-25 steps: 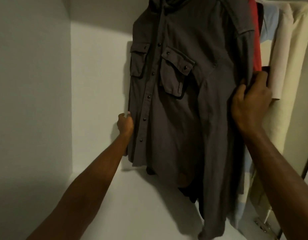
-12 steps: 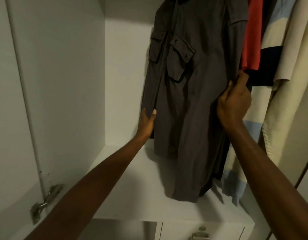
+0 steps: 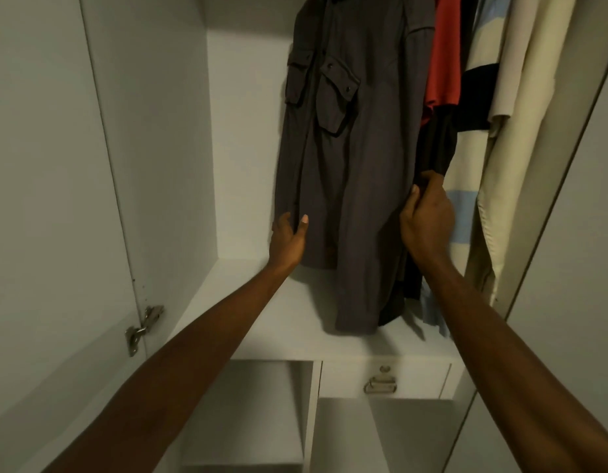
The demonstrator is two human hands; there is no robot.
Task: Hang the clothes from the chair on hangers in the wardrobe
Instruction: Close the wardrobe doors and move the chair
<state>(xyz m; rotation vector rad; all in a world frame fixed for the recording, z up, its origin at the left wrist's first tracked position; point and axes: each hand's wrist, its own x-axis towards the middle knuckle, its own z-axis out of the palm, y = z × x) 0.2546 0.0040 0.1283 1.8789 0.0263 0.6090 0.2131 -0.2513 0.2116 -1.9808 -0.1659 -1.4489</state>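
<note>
**A:** so what was in shot? biggest stuff first pls

**B:** The white wardrobe (image 3: 152,138) filled pretty much everything. Its left door (image 3: 39,165) was swung open, with a metal hinge (image 3: 144,327) low on the inside edge. A white shelf (image 3: 261,302) ran under the hanging space, and below that sat a drawer (image 3: 384,378) with a metal handle, open cubbies to its left and underneath.

**A:** and the clothes?

**B:** A grey shirt (image 3: 347,165) with two flap chest pockets hung at the left end of the row, hem just above the shelf. Couldn't see the hanger, the top was cut off. To its right hung a red top (image 3: 444,56), then a striped garment (image 3: 473,148) in cream, dark and pale blue, then a cream garment (image 3: 521,97) against the right side.

**A:** hands?

**B:** Both were on the grey shirt. The left hand (image 3: 289,237) was at the shirt's left edge down low, thumb on the front and fingers tucked behind the cloth, so a loose pinch. The right hand (image 3: 429,216) had its fingers curled round the fabric on the shirt's right side, near a dark sleeve cuff (image 3: 435,155). Which garment that cuff belonged to, I couldn't tell.
</note>
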